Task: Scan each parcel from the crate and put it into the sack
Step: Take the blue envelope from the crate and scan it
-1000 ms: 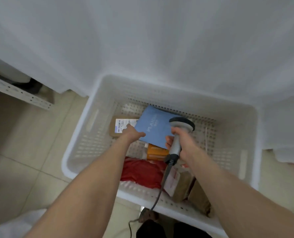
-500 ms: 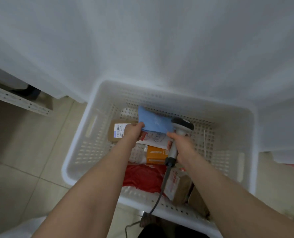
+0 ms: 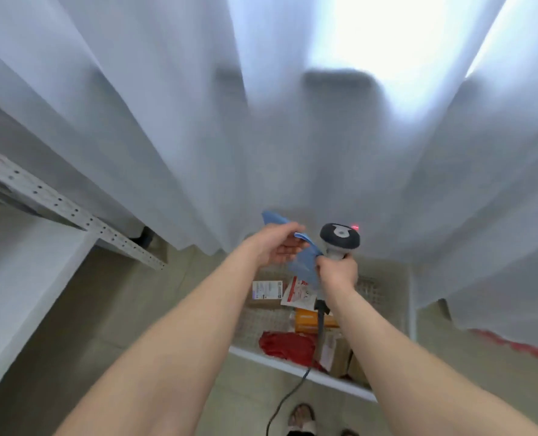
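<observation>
Because a label must face the reader before it registers, the fingers of the left hand are curled round the upper part of a flat blue soft-plastic parcel, pinching it and holding it in the air above the white perforated plastic crate. The right hand is wrapped fully round the pale handle of a grey-and-black handheld scanner, head uppermost. The parcel hangs between the two hands, its lower end just beside the right knuckles; whether it touches them I cannot tell. Its long axis runs slantwise, from a high corner beyond the left fingers down and rightward toward the scanner handle. It is bowed and nearly edge-on to the camera, so no label shows. A small red spot glows on the white hanging cloth just past the scanner head, so the beam seems to point away from the parcel; I judge the parcel needs turning toward the reader. Below, the crate holds a red bag, an orange box, a brown carton with a white label and a red-printed white packet. The scanner's dark cable trails toward the tiled floor. Which fold of cloth is the sack is unclear.
</observation>
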The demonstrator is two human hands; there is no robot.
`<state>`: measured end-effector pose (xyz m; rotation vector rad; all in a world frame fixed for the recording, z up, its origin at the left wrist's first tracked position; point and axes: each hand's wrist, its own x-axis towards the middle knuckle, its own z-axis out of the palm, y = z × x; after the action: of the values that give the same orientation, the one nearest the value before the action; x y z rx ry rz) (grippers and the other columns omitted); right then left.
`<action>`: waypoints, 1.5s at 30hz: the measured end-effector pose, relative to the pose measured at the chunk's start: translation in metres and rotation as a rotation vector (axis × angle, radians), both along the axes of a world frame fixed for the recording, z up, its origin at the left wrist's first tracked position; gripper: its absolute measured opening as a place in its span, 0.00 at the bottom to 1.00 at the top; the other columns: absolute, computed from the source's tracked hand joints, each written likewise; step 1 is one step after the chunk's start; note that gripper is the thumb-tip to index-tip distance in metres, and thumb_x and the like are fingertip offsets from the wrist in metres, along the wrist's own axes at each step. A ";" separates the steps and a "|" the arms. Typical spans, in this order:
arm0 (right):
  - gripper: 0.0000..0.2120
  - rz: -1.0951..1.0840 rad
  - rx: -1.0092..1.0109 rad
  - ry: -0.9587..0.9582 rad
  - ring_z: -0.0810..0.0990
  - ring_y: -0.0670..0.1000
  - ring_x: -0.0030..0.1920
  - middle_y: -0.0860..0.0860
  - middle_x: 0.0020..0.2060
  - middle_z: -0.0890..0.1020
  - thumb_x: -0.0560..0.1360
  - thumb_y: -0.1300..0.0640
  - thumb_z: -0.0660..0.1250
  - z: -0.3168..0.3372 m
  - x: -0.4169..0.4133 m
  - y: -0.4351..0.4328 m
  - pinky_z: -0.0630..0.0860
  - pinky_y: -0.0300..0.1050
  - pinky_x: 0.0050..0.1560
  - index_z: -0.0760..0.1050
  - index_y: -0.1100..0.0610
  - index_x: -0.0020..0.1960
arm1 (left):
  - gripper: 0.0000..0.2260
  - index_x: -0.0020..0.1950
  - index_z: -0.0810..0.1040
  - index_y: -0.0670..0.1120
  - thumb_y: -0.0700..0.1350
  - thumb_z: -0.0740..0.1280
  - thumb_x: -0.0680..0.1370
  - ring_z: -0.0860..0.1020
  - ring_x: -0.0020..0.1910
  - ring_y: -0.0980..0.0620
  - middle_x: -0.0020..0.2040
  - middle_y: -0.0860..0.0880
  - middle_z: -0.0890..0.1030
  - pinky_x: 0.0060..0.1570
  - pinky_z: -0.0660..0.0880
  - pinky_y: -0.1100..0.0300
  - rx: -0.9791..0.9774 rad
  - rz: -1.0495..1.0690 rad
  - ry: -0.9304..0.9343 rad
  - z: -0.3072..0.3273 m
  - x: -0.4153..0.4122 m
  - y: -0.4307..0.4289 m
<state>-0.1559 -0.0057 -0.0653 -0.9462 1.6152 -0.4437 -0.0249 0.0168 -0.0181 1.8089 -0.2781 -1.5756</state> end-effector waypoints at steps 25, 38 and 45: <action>0.12 -0.041 -0.055 -0.529 0.70 0.49 0.28 0.54 0.31 0.72 0.74 0.68 0.66 0.303 -0.111 0.186 0.68 0.41 0.28 0.71 0.60 0.56 | 0.15 0.61 0.77 0.35 0.38 0.71 0.75 0.79 0.56 0.41 0.58 0.39 0.80 0.54 0.76 0.52 -0.263 0.623 -0.457 0.254 -0.067 0.290; 0.04 0.567 0.022 -0.589 0.71 0.49 0.23 0.54 0.27 0.75 0.75 0.62 0.67 0.352 -0.062 0.276 0.71 0.37 0.25 0.74 0.62 0.49 | 0.15 0.60 0.76 0.35 0.34 0.70 0.75 0.78 0.56 0.42 0.58 0.40 0.80 0.49 0.73 0.57 -0.273 0.727 -0.564 0.286 -0.028 0.348; 0.03 0.616 0.015 -0.548 0.70 0.48 0.23 0.53 0.26 0.75 0.75 0.63 0.65 0.360 -0.043 0.302 0.71 0.38 0.24 0.74 0.62 0.48 | 0.14 0.58 0.76 0.35 0.35 0.71 0.74 0.80 0.53 0.41 0.56 0.39 0.80 0.49 0.76 0.54 -0.256 0.722 -0.543 0.292 -0.005 0.369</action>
<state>-0.1994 0.2968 0.2949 -1.1317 0.7804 -0.2266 -0.0294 0.3856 0.2741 1.8120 -0.0481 -0.5222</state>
